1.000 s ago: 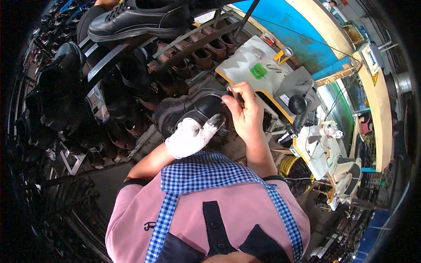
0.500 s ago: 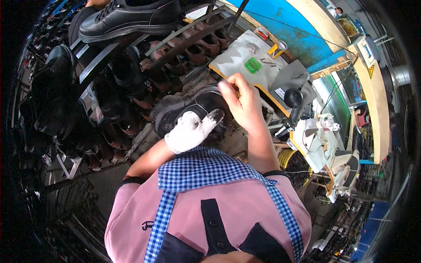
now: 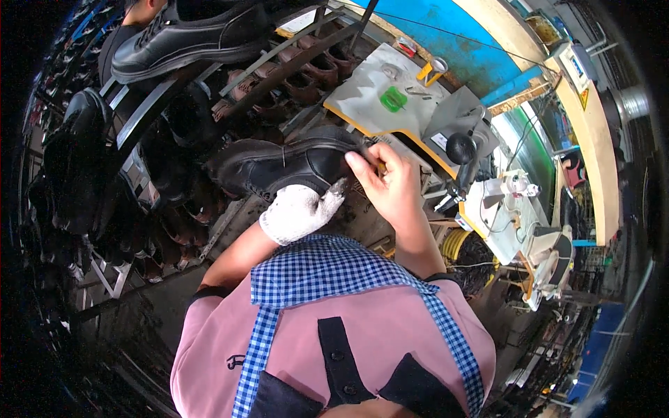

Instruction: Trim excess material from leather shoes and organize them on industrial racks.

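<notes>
A black lace-up shoe (image 3: 282,164) lies on its side in front of me, its toe to the left and its heel to the right. My left hand (image 3: 300,212), in a white glove with blackened fingertips, is closed on its near side. Bare, my right hand (image 3: 388,182) is at the heel end, thumb and fingers bent together in a pinch at the sole's edge. Whatever lies between those fingers is too small to make out.
Racks of black shoes (image 3: 188,42) and brown shoes (image 3: 300,87) fill the left. Ahead to the right stands a white worktable (image 3: 359,83) with a green object (image 3: 394,99) and a yellow tape roll (image 3: 432,70). Machines stand farther right. Another person (image 3: 129,31) is at the upper left.
The shoe has turned in my left hand, and now stretches farther left with its side showing. My right hand has come down slightly to the heel, its fingers closer to the sole.
</notes>
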Motion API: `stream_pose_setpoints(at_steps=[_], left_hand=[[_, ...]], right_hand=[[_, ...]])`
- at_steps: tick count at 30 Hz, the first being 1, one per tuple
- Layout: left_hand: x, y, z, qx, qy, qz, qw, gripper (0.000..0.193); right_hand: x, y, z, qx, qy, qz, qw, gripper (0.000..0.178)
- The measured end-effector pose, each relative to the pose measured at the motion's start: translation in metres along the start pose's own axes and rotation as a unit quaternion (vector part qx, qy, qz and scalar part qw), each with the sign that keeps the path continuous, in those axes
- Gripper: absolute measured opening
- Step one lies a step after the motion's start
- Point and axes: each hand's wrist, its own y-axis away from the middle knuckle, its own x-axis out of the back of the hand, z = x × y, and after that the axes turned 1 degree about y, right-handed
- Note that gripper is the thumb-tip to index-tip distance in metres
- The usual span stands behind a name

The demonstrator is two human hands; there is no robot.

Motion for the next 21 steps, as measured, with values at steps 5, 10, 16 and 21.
stream_pose_setpoints(at_steps=[5, 10, 16, 21], left_hand=[[-0.003, -0.011, 0.006, -0.001, 0.093, 0.059, 0.994, 0.031], [-0.027, -0.020, 0.000, 0.249, 0.385, 0.172, 0.872, 0.027], [-0.036, -0.015, -0.003, 0.216, 0.242, 0.214, 0.921, 0.025], [-0.039, -0.023, -0.009, 0.110, 0.120, 0.216, 0.963, 0.024]], right_hand=[[0.004, 0.006, 0.012, -0.122, -0.240, -0.094, 0.959, 0.021], [-0.001, 0.001, 0.001, -0.005, -0.092, -0.060, 0.994, 0.015], [-0.006, 0.009, 0.010, -0.002, -0.030, -0.064, 0.997, 0.016], [-0.009, 0.017, 0.017, -0.038, -0.010, -0.083, 0.996, 0.023]])
